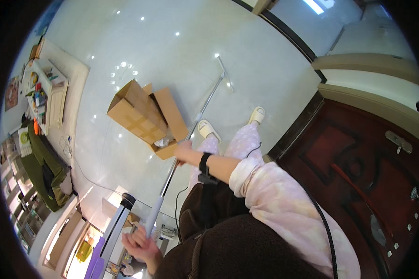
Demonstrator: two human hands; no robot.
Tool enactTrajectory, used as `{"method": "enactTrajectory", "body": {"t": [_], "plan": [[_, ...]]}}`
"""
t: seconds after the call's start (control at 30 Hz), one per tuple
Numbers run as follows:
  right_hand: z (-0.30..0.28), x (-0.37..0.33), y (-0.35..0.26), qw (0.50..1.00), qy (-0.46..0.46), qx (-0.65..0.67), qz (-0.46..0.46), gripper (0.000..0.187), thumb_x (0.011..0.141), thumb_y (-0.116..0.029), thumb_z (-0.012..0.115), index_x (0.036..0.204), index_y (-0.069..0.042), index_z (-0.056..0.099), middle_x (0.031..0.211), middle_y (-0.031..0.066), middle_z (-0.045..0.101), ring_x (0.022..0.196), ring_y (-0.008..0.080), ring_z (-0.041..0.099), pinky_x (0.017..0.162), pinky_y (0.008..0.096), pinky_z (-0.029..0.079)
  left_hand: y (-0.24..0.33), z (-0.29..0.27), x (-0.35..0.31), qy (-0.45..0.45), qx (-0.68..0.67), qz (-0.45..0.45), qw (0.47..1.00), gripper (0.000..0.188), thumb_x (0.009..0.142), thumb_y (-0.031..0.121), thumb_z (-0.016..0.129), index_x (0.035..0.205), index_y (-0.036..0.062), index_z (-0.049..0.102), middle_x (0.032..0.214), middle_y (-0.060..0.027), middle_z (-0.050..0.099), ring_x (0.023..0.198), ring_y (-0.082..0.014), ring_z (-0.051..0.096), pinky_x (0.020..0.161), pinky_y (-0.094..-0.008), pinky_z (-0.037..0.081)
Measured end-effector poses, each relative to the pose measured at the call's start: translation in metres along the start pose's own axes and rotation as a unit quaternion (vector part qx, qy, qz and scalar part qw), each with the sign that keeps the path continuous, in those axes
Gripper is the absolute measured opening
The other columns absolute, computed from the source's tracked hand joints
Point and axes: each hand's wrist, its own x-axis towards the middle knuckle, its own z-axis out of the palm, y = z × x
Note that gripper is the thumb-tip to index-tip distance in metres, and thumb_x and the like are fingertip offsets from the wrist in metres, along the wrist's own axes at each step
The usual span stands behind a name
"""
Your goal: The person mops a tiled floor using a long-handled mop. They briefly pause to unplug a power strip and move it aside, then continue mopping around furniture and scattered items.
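Note:
A long-handled floor squeegee point(203, 109) slants across the middle of the view, its thin straight head point(225, 73) on the glossy pale floor. My right hand point(185, 153) is closed around the metal pole at mid-length, a black band on its wrist. Lower left, my left hand point(141, 244) has its fingers curled at the top of the pole's light grey grip point(154, 213). Just left of the pole lies an opened cardboard box point(137, 114), with something whitish at its near end. My feet, in cream slippers point(257, 114), stand right of the pole.
A dark red door point(354, 153) with a metal handle stands at the right. Far left are a cluttered white cabinet point(56, 100) and a dark green garment point(39, 162). A thin cord point(86, 179) runs over the floor there. A purple-and-grey object point(97, 253) is at lower left.

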Motion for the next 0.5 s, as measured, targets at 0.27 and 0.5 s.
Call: {"method": "enactTrajectory", "body": {"t": [0.27,0.5], "plan": [[0.015,-0.034,-0.122,0.513,-0.121,0.837,0.146,0.038,0.096,-0.031,0.033,0.11,0.001,0.047,0.087,0.0298,0.064,0.059,0.0456,0.065,0.048,0.0504,0.054,0.088,-0.085,0.02,-0.081,0.052,0.053,0.994,0.045,0.101,0.022,0.034,0.057,0.0197,0.023,0.041,0.0037,0.016,0.04,-0.0089,0.013,0.056,-0.0269,0.029],[-0.05,-0.125,0.014,0.492,0.177,0.846,0.102,0.018,0.082,-0.009,0.053,0.077,0.008,0.058,0.067,0.0178,0.062,0.053,0.03,0.064,0.04,0.0358,0.049,0.034,0.044,0.056,-0.387,0.039,0.035,0.921,0.044,0.101,0.024,0.034,0.058,0.0169,0.03,0.039,0.0028,0.03,0.036,-0.0111,0.021,0.054,-0.0295,0.028]]}}
